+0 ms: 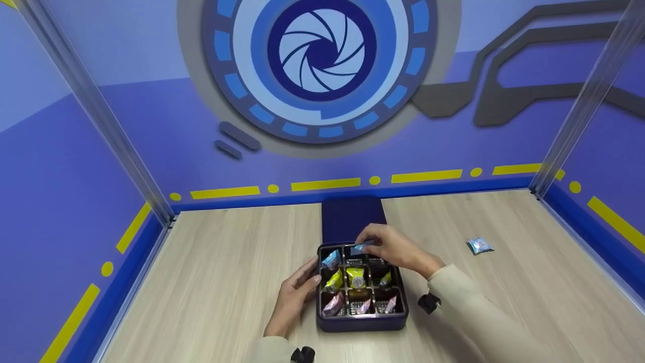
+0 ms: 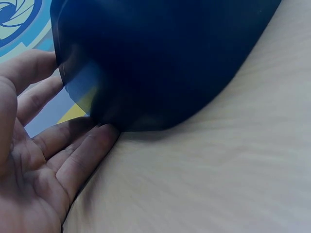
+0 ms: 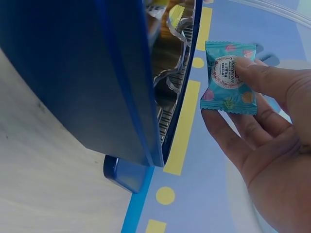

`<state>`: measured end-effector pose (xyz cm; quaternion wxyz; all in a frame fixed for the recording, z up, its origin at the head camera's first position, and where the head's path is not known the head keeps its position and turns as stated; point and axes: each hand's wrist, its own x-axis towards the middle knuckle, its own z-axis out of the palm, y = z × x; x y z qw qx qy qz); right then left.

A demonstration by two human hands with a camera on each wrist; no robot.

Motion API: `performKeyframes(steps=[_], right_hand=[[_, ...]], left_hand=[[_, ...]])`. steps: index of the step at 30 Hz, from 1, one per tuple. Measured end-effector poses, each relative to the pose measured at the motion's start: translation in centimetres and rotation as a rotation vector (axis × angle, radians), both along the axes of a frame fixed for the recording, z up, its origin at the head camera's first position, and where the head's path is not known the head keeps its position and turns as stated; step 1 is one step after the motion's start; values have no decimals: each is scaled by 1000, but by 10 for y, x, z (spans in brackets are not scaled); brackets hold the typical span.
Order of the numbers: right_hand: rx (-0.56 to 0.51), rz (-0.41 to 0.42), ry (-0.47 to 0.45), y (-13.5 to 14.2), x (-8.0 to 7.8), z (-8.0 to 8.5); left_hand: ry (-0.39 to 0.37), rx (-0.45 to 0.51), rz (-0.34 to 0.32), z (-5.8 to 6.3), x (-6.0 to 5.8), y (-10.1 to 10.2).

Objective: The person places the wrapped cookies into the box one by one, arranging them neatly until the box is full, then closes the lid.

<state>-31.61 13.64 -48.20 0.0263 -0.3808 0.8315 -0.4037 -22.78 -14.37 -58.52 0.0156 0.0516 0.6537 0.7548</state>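
Note:
A dark blue box (image 1: 362, 324) stands on the table, split inside into several compartments. My right hand (image 1: 395, 247) pinches a blue wrapped candy (image 3: 226, 77) between thumb and fingers, over the box's back row. Another blue candy (image 1: 331, 259) lies in the back left compartment. Yellow candies (image 1: 356, 278) fill the middle row, and pink candies (image 1: 333, 305) lie in the front row. My left hand (image 1: 294, 292) rests its fairly straight fingers against the box's left side; in the left wrist view the fingertips (image 2: 104, 133) touch the dark wall low down.
Behind the box lies its dark blue lid (image 1: 352, 219), near the back wall. A single blue candy (image 1: 480, 245) sits on the wooden table (image 1: 227, 262) to the right. Printed panels (image 1: 116, 166) enclose the table at the back and sides.

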Motion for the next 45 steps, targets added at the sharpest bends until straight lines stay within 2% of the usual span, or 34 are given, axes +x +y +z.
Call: performKeyframes(steps=[5,21,37,45], right_hand=[[15,10,7,-2,0,-3],[86,19,125,-13,-2,-10],[125,50,156,-17,-4,-15],[124,49,151,-17,-6,-19]], left_hand=[[1,8,-2,0,0,1],[-20,14,6,0,1,1],[-19,-16,8,1,1,1],[-5,20,-7,1,1,0]])
